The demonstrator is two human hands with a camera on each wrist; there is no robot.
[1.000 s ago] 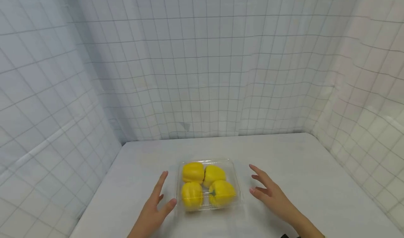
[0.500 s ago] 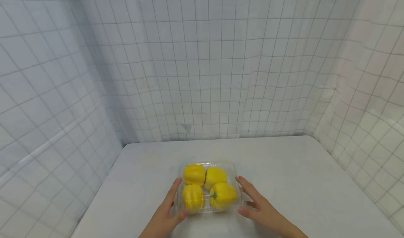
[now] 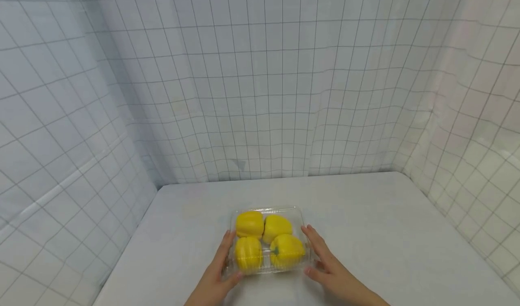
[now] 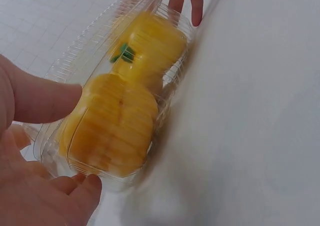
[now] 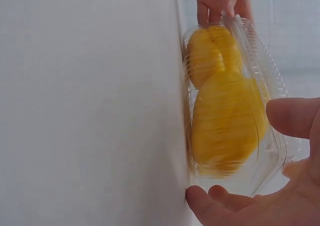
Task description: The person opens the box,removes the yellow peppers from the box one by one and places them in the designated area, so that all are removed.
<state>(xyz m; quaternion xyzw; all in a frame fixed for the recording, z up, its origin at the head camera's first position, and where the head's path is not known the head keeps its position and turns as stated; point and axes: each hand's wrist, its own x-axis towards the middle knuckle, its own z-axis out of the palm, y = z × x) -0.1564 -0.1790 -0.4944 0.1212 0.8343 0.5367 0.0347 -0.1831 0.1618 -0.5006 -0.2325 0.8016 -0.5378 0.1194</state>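
A clear plastic clamshell box (image 3: 298, 220) with ribbed sides rests on the table, holding several yellow bell peppers (image 3: 249, 224). My left hand (image 3: 213, 272) holds the box at its left side, the thumb at the near corner and the fingers along the side. On the opposite side my right hand (image 3: 335, 270) grips it in the same way. In the left wrist view a pepper with a green stem (image 4: 125, 53) shows through the plastic. The right wrist view shows my curled fingertips (image 5: 200, 201) low beside the box, close to the tabletop. The box's underside is hidden.
The white table (image 3: 365, 215) spreads out around the box, with its far edge toward the back cloth. White grid-patterned cloth (image 3: 260, 80) hangs behind the table and along both its sides.
Both hands have come inward from either side of the box to its sides. Over the last half second they have barely shifted, and the box stays in place.
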